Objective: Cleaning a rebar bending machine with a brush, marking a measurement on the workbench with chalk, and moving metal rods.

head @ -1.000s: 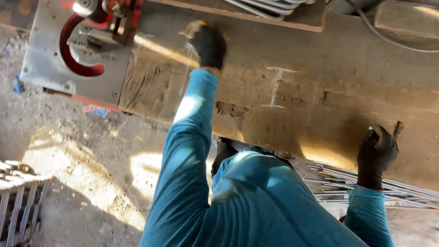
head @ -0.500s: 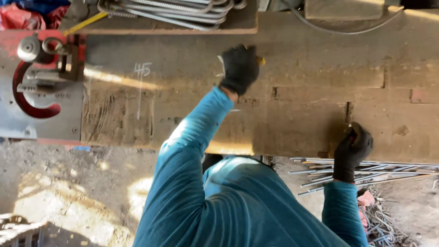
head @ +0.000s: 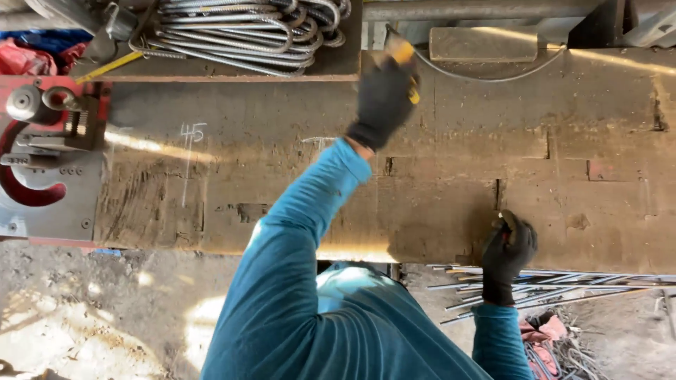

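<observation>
At the bench's point(head: 598, 176) far edge, the left hand point(head: 384, 95) has reached further out, now gripping a yellow tool point(head: 403, 53); the right hand point(head: 508, 250) pinches something small I cannot make out.

Worn wooden worktop point(head: 282, 183) w/ chalk marks, sun stripe across. Red-grey bending machine point(head: 42, 162) at one end, bent rebar pile point(head: 239, 32) behind. Dusty ground point(head: 105, 309) below, straight rods point(head: 563, 285) under the edge.
</observation>
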